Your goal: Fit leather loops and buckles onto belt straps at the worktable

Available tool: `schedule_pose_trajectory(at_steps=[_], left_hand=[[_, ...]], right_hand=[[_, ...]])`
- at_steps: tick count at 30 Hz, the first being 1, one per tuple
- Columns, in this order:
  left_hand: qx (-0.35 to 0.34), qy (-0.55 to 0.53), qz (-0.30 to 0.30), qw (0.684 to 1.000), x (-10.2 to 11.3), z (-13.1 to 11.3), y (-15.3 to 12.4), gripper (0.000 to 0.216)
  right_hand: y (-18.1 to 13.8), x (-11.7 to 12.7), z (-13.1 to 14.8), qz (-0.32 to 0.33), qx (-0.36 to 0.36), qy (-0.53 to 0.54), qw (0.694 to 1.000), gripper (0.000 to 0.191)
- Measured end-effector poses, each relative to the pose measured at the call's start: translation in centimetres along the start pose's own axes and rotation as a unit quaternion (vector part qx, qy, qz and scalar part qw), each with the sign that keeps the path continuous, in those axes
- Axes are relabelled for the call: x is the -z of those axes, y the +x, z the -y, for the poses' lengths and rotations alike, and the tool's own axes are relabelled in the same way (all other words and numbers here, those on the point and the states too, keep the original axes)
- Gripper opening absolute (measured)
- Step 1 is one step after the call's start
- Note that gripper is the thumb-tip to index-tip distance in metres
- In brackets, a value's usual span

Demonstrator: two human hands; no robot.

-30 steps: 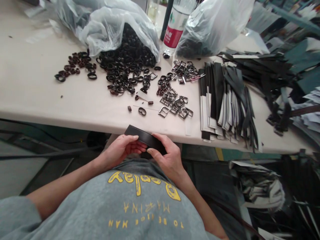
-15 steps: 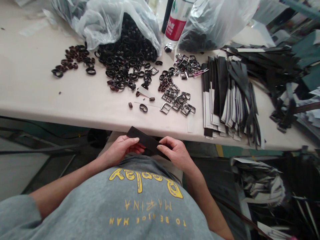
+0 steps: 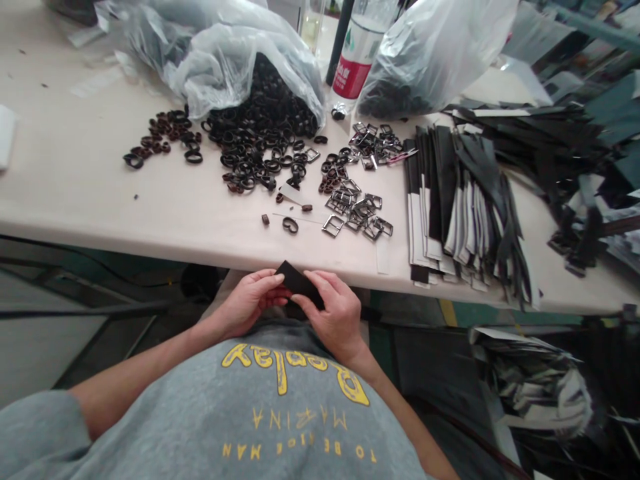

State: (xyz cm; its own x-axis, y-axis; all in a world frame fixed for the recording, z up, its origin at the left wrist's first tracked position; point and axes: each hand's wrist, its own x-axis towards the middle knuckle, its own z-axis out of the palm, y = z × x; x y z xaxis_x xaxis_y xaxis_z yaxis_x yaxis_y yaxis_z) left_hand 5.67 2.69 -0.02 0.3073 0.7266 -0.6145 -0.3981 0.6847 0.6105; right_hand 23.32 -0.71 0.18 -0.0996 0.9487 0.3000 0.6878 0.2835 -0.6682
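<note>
A flat black strap point(image 3: 299, 281) is held close to my body, just below the table's front edge. My left hand point(image 3: 253, 300) pinches its left end with thumb and fingers closed. My right hand point(image 3: 336, 313) is curled over its right part, covering most of it. Only a short dark end of the strap shows between the two hands. On the table just beyond lie a loose black loop point(image 3: 290, 225) and a heap of metal buckles point(image 3: 356, 208).
The cream table point(image 3: 100, 193) carries a pile of black loops point(image 3: 260, 143) spilling from a clear plastic bag point(image 3: 225, 60), a small group of brown loops point(image 3: 163, 137), a row of black straps point(image 3: 457, 200), a bottle point(image 3: 356, 57) and a second bag point(image 3: 430, 47).
My right hand has slid left along the strap toward my left hand, so less of the strap shows. The view shifted slightly.
</note>
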Motion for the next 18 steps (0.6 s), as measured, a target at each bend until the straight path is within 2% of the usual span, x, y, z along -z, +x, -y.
schedule_pose_trajectory(at_steps=[3,8,12,15,18], left_hand=[[0.008,-0.035,0.003,0.999,-0.6,-0.2,0.0,0.016],[0.01,-0.061,0.006,0.998,-1.4,0.1,0.0,0.015],[-0.014,-0.034,0.025,0.999,-1.5,0.2,0.0,0.021],[-0.057,0.045,0.022,0.997,-1.2,-0.1,-0.1,0.022],[-0.174,0.168,-0.014,0.97,-0.7,-0.6,-0.3,0.028]], right_hand=[[-0.3,-0.2,-0.3,-0.032,0.026,-0.043,0.998,0.048],[-0.3,-0.4,-0.6,-0.048,-0.034,0.006,0.998,0.033],[0.0,-0.5,-0.4,-0.041,-0.051,0.054,0.996,0.022],[0.0,-0.3,-0.4,-0.021,-0.051,0.06,0.997,0.012],[-0.1,-0.2,-0.6,-0.003,-0.047,0.032,0.998,0.013]])
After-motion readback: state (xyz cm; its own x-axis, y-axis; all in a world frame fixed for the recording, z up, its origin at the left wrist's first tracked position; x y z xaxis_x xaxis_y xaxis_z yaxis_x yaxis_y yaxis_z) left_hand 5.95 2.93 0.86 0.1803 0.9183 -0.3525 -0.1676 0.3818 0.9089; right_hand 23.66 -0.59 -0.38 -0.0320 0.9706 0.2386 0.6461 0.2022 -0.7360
